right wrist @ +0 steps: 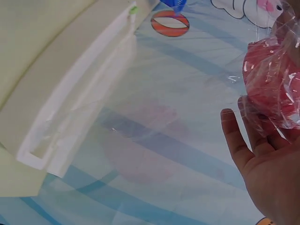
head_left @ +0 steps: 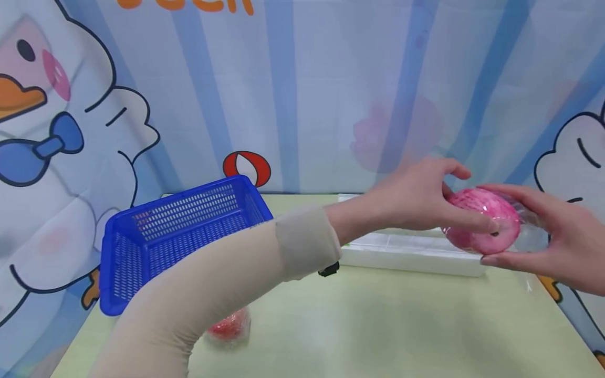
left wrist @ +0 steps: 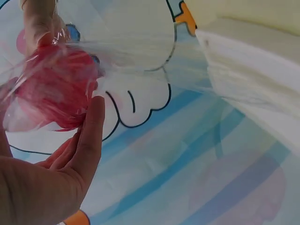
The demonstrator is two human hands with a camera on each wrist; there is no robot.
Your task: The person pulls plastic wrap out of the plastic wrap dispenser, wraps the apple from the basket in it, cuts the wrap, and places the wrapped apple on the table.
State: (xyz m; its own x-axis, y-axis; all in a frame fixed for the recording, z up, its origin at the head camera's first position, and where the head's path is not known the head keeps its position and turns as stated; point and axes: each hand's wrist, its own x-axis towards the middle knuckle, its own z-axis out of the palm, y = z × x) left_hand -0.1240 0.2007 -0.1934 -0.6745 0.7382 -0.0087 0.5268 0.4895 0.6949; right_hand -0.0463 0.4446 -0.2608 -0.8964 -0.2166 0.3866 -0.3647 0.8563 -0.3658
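A pinkish-red apple, wrapped in glossy clear film, is held up between both hands at the right of the head view. My left hand reaches across from the left and grips it, thumb over the stem end. From the right, my right hand holds the same apple with thumb below and fingers above. Clear film stretches from the apple toward a long white box in the left wrist view. In the right wrist view, fingers curve up beneath the film-covered apple.
A blue perforated basket stands at the back left of the pale table. Partly behind my left sleeve lies a film-wrapped red fruit. A small black object peeks out below the cuff. A cartoon-printed cloth hangs behind.
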